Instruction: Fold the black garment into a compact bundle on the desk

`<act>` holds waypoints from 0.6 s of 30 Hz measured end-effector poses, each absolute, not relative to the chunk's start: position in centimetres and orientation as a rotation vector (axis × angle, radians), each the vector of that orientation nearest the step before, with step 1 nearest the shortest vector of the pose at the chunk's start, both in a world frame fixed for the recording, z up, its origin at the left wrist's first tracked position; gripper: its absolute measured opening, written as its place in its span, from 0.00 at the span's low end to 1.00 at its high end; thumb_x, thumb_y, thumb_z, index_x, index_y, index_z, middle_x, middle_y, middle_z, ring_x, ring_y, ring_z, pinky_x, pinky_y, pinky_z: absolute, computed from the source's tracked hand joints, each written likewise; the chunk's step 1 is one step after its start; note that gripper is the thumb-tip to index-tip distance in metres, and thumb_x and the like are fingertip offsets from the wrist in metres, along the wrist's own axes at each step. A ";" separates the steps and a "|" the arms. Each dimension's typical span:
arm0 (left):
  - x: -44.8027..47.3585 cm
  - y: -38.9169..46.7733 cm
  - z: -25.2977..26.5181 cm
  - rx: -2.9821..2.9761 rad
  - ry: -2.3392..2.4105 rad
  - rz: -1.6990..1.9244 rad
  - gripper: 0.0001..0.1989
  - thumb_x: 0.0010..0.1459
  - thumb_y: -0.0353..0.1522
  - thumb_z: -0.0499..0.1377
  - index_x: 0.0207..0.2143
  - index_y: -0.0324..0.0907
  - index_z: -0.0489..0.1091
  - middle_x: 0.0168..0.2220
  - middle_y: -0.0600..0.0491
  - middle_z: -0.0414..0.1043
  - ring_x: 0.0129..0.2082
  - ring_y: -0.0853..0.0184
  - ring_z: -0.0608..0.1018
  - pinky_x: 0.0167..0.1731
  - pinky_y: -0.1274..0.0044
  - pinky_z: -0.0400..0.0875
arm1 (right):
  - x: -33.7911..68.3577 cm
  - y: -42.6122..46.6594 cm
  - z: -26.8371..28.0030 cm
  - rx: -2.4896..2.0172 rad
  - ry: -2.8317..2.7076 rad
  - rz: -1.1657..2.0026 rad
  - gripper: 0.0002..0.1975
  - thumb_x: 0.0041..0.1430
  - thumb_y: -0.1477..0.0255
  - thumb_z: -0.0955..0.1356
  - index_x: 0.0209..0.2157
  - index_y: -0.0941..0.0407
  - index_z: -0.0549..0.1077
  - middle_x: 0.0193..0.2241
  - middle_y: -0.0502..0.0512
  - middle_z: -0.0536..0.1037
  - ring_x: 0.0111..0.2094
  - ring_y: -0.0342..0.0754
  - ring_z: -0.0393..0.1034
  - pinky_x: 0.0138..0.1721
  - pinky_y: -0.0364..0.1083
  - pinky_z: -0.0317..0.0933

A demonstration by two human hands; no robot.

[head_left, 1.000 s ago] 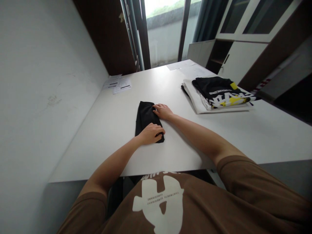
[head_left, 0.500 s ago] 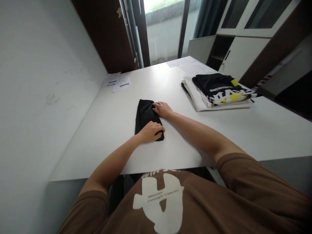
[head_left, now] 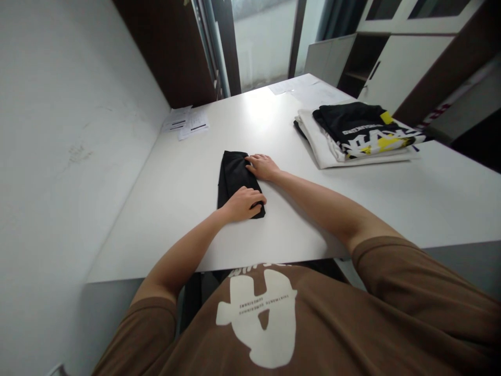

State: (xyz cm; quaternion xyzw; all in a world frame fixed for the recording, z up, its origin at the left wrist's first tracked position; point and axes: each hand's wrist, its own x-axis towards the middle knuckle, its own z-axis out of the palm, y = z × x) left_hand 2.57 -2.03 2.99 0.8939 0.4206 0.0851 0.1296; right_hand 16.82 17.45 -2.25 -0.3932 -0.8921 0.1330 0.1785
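A black folded garment [head_left: 234, 169], pressed into a narrow flat shape, lies on the white table in front of me. My left hand [head_left: 243, 203] rests across its near part, with fingers curled over the near right edge and the thumb bent in beside them. Farther up the same right-hand edge, my right hand [head_left: 264, 167] has its fingertips and thumb closed on the cloth. The exact kind of garment cannot be made out, and its near part is partly hidden beneath my left hand.
On the right of the white table [head_left: 188, 177] sits a stack of folded clothes [head_left: 364, 130], black with a yellow and white print over white ones. Paper sheets [head_left: 193, 124] lie at the far left, by the wall [head_left: 78, 115]. A cabinet [head_left: 407, 68] stands beyond.
My view has tipped slightly downward, so the table sits a little higher in it. Both hands keep the same places on the black garment.
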 end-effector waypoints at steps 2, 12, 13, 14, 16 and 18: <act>2.6 -2.1 3.1 2.599 1.220 0.253 0.11 0.72 0.30 0.57 0.50 0.46 0.77 0.49 0.49 0.84 0.51 0.57 0.81 0.52 0.64 0.66 | 16.8 17.5 -2.3 -1.111 -2.522 0.383 0.29 0.80 0.57 0.63 0.75 0.54 0.71 0.72 0.62 0.73 0.74 0.64 0.63 0.75 0.63 0.54; 2.6 -2.1 3.2 2.601 1.198 0.284 0.10 0.71 0.30 0.57 0.49 0.45 0.76 0.48 0.49 0.84 0.50 0.58 0.82 0.52 0.64 0.65 | 16.8 17.8 -2.7 -1.100 -2.532 0.343 0.30 0.80 0.56 0.62 0.74 0.52 0.71 0.72 0.60 0.74 0.73 0.63 0.65 0.75 0.63 0.56; 2.6 -2.1 3.3 2.599 1.198 0.286 0.10 0.71 0.30 0.57 0.49 0.45 0.76 0.49 0.50 0.84 0.50 0.58 0.82 0.52 0.64 0.65 | 16.8 17.8 -2.6 -1.100 -2.532 0.340 0.30 0.80 0.56 0.62 0.74 0.52 0.71 0.72 0.60 0.74 0.73 0.63 0.65 0.75 0.63 0.56; 2.7 -2.1 3.3 2.599 1.199 0.286 0.10 0.71 0.30 0.57 0.49 0.46 0.76 0.48 0.50 0.84 0.50 0.58 0.82 0.51 0.64 0.66 | 16.8 17.8 -2.6 -1.101 -2.531 0.338 0.30 0.80 0.56 0.62 0.74 0.52 0.71 0.72 0.61 0.74 0.73 0.63 0.65 0.75 0.63 0.56; 2.7 -2.2 3.3 2.599 1.202 0.282 0.10 0.71 0.29 0.57 0.49 0.46 0.76 0.48 0.50 0.84 0.50 0.58 0.82 0.51 0.65 0.66 | 16.9 17.7 -2.5 -1.101 -2.531 0.333 0.30 0.80 0.57 0.62 0.74 0.54 0.72 0.71 0.61 0.74 0.73 0.64 0.65 0.75 0.62 0.56; 2.7 -2.2 3.3 2.606 1.202 0.281 0.10 0.71 0.29 0.57 0.49 0.46 0.76 0.48 0.50 0.84 0.50 0.58 0.82 0.51 0.65 0.65 | 16.9 17.6 -2.5 -1.100 -2.530 0.334 0.30 0.79 0.57 0.63 0.74 0.54 0.72 0.71 0.62 0.74 0.72 0.64 0.65 0.75 0.63 0.56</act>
